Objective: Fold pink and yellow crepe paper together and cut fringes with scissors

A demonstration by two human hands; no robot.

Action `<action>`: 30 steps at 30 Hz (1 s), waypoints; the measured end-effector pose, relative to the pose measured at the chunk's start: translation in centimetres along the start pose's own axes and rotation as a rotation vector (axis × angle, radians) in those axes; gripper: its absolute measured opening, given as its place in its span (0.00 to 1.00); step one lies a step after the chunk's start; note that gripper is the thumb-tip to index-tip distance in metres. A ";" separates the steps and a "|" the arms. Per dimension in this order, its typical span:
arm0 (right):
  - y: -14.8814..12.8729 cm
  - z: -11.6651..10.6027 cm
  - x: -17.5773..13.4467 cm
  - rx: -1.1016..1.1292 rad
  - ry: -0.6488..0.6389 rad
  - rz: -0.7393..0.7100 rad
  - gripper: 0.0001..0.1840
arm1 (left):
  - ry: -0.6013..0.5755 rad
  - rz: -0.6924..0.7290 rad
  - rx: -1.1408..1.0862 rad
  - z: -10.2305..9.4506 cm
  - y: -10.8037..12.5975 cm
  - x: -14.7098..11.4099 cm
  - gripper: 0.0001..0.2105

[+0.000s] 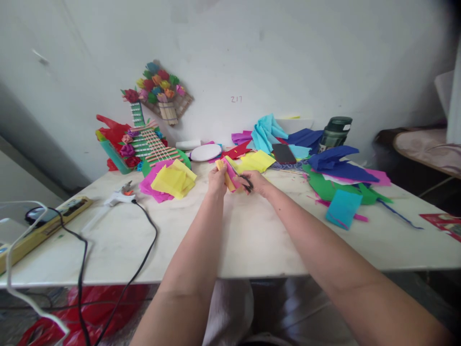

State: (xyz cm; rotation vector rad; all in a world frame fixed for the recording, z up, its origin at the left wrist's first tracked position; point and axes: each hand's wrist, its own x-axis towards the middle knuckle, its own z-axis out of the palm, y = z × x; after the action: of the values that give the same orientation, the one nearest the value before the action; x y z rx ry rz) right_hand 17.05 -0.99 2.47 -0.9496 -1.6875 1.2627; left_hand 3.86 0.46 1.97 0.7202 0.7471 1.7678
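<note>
Over the middle of the table, my left hand (217,179) is closed on a folded piece of pink and yellow crepe paper (233,176). My right hand (256,181) grips a pair of scissors (247,183) by its dark handles. The blades lie against the pink paper, and I cannot tell how far apart they are. Just behind my hands is a loose yellow paper sheet (257,162). To the left lies a stack of yellow sheets (175,179) on top of pink sheets (146,187).
A hot glue gun (122,194) with a black cord and a power strip (46,235) sit at left. Behind stands a paper-flower guitar craft (154,144). Blue and green paper (324,185), a dark phone-like slab (284,154) and a dark green bottle (334,133) occupy the right.
</note>
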 end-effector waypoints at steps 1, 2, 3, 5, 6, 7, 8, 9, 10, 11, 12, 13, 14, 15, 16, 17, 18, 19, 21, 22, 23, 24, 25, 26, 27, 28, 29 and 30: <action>0.0 0.0 0.0 -0.002 -0.001 -0.002 0.17 | 0.000 0.001 0.001 0.0 0.0 0.0 0.13; 0.0 0.0 0.0 -0.004 -0.001 -0.002 0.16 | 0.001 0.001 0.003 0.0 0.0 0.0 0.12; 0.1 0.1 0.1 -0.005 0.001 -0.001 0.16 | 0.002 0.001 0.006 0.0 0.1 0.0 0.12; 0.1 0.1 0.1 -0.003 0.010 0.009 0.16 | 0.005 0.000 0.010 0.0 0.1 0.0 0.12; 0.1 0.2 0.2 -0.002 0.014 0.014 0.16 | 0.005 0.000 0.011 0.0 0.1 0.0 0.12; 0.1 0.2 0.2 0.000 0.015 0.017 0.16 | 0.005 0.000 0.010 0.0 0.1 -0.1 0.12; 0.1 0.2 0.2 0.004 0.013 0.020 0.16 | 0.003 0.002 0.007 0.0 0.2 -0.1 0.12; 0.1 0.3 0.2 0.011 0.006 0.021 0.16 | -0.002 0.002 0.004 0.0 0.2 -0.1 0.12; 0.0 0.3 0.1 0.016 -0.004 0.021 0.16 | -0.008 0.003 0.000 0.0 0.2 -0.1 0.13; 0.0 0.2 0.1 0.019 -0.013 0.020 0.16 | -0.014 0.004 -0.001 0.0 0.1 -0.1 0.13; 0.0 0.2 0.0 0.020 -0.020 0.022 0.17 | -0.020 0.004 0.000 0.0 0.1 -0.1 0.13; -0.1 0.1 0.0 0.017 -0.027 0.023 0.17 | -0.024 0.005 0.004 0.0 0.1 -0.1 0.13; -0.1 0.1 -0.1 0.014 -0.031 0.022 0.17 | -0.027 0.005 0.011 0.0 0.1 -0.1 0.13; -0.2 0.0 -0.2 0.013 -0.035 0.019 0.17 | -0.030 0.004 0.019 -0.1 0.0 -0.1 0.13; -0.2 0.0 -0.2 0.015 -0.039 0.014 0.18 | -0.031 0.003 0.029 -0.1 0.0 0.0 0.13; -0.2 -0.1 -0.2 0.019 -0.042 0.008 0.18 | -0.033 0.001 0.038 -0.1 0.0 0.0 0.13; -0.1 -0.1 -0.2 0.023 -0.043 0.003 0.18 | -0.035 -0.002 0.046 -0.1 -0.1 0.0 0.13; -0.1 -0.2 -0.2 0.025 -0.043 -0.002 0.18 | -0.037 -0.003 0.050 -0.1 -0.1 0.0 0.13; 0.1 -0.2 -0.2 0.023 -0.040 -0.009 0.19 | -0.041 -0.005 0.050 -0.1 -0.1 0.0 0.13; 0.1 -0.2 -0.1 0.021 -0.040 -0.011 0.19 | -0.044 -0.005 0.048 -0.1 -0.1 0.0 0.13; 0.2 -0.2 -0.1 0.019 -0.041 -0.015 0.19 | -0.047 -0.005 0.047 0.0 -0.1 0.0 0.12; 0.2 -0.2 -0.1 0.018 -0.042 -0.018 0.19 | -0.048 -0.004 0.045 0.0 -0.1 -0.1 0.12; 0.3 -0.2 0.0 0.018 -0.043 -0.019 0.20 | -0.047 -0.004 0.045 0.0 -0.1 -0.1 0.12; 0.3 -0.2 0.0 0.018 -0.042 -0.020 0.20 | -0.044 -0.005 0.046 0.0 -0.1 -0.1 0.12; 0.4 -0.2 0.1 0.019 -0.043 -0.021 0.20 | -0.040 -0.005 0.046 0.0 -0.1 -0.1 0.12; 0.4 -0.2 0.1 0.019 -0.040 -0.020 0.20 | -0.037 -0.005 0.046 0.0 -0.1 -0.1 0.12; 0.4 -0.2 0.1 0.019 -0.037 -0.020 0.19 | -0.034 -0.004 0.046 0.0 -0.1 -0.1 0.12; 0.4 -0.2 0.2 0.016 -0.035 -0.020 0.19 | -0.031 -0.003 0.044 0.0 -0.1 -0.1 0.12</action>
State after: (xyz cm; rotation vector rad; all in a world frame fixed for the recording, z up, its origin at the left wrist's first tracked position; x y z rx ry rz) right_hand 17.22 -0.68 2.12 -0.9044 -1.7069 1.2847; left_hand 3.97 0.35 1.95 0.7744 0.7677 1.7387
